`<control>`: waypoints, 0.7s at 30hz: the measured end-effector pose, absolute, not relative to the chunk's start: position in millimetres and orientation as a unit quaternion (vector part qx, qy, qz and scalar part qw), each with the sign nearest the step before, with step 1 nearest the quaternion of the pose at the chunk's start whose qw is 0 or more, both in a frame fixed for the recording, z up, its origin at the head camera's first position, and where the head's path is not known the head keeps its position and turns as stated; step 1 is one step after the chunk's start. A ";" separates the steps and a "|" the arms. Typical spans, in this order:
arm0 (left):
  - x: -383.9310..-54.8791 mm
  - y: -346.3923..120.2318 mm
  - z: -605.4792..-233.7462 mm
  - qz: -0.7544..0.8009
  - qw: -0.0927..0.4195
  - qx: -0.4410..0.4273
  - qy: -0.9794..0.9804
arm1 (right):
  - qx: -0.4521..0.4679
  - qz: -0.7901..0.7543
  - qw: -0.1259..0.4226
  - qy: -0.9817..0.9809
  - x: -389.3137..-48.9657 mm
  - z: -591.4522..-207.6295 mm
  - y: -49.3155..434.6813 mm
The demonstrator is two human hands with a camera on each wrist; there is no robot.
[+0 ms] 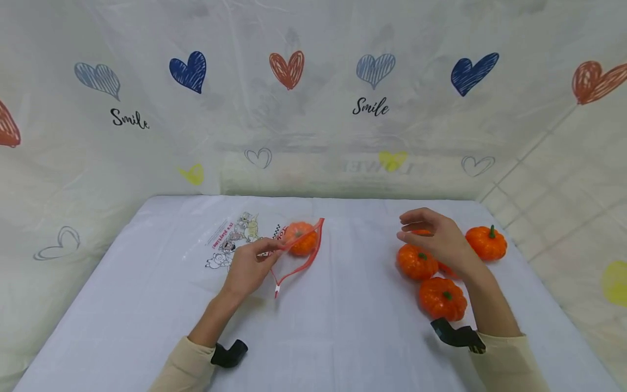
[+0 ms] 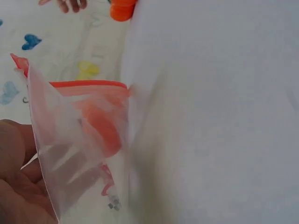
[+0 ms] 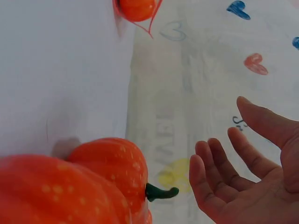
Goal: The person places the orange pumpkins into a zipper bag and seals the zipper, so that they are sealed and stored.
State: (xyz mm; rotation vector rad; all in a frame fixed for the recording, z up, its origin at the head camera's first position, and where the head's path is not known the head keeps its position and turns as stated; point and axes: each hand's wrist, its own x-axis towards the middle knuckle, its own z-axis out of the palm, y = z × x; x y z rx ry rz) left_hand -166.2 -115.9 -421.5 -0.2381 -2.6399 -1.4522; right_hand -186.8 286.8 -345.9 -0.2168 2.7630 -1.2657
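Note:
A clear zip bag (image 1: 234,239) with cartoon print and a red zip edge lies at the left of the table. My left hand (image 1: 250,268) pinches the bag near its mouth, which gapes toward the right. Inside the bag, just behind the mouth, sits an orange pumpkin (image 1: 301,238); in the left wrist view it shows blurred through the plastic. My right hand (image 1: 438,239) hovers above several small pumpkins (image 1: 443,298) with green stems. Its fingers are loosely bent with nothing between them, as the right wrist view shows. Part of the pumpkin group is hidden beneath that hand.
Another pumpkin (image 1: 486,243) stands at the right, near the table's far right side. A white cloth covers the table (image 1: 333,326). Behind it hangs a pale curtain (image 1: 318,120) printed with hearts. Black straps (image 1: 230,354) are on both wrists.

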 end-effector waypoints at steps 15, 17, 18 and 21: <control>-167.1 -128.2 -408.1 -0.436 0.071 -0.082 -0.893 | -0.083 -0.311 0.095 0.942 -183.8 -344.9 321.3; -165.2 -126.4 -406.2 -0.420 0.090 -0.072 -0.900 | -0.087 -0.304 0.104 0.943 -184.0 -345.7 322.6; -164.3 -125.5 -405.7 -0.410 0.100 -0.068 -0.904 | -0.089 -0.303 0.107 0.943 -184.2 -346.2 323.1; -162.8 -122.9 -406.5 -0.388 0.115 -0.061 -0.912 | -0.096 -0.302 0.115 0.942 -185.0 -348.6 324.0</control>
